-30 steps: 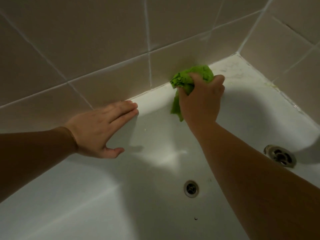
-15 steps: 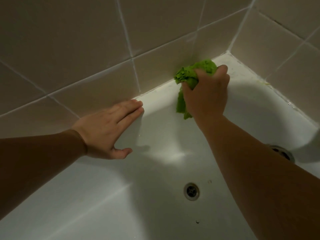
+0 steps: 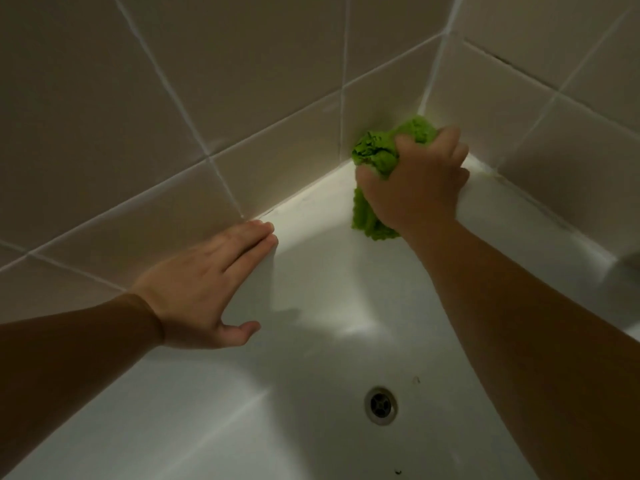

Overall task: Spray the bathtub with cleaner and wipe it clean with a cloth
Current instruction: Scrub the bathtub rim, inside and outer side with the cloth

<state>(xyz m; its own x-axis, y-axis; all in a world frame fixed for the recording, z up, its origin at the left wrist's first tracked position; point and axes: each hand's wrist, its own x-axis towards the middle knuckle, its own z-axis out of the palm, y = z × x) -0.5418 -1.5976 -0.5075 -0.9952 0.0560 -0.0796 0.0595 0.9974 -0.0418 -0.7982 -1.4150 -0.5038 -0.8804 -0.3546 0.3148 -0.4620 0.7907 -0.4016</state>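
Beige wall tiles point(image 3: 242, 81) meet the white bathtub point(image 3: 311, 341) at the far corner in our head view, where our right hand point(image 3: 415, 181) clenches the bunched green cloth point(image 3: 377, 154) against the rim while our left hand point(image 3: 207, 289) lies flat, fingers straight, on the ledge. We judge the wiping goes best pressing firmly into the sealant line, working outward toward the drain point(image 3: 380, 405). We see no spray bottle, and dim light hides any remaining grime.
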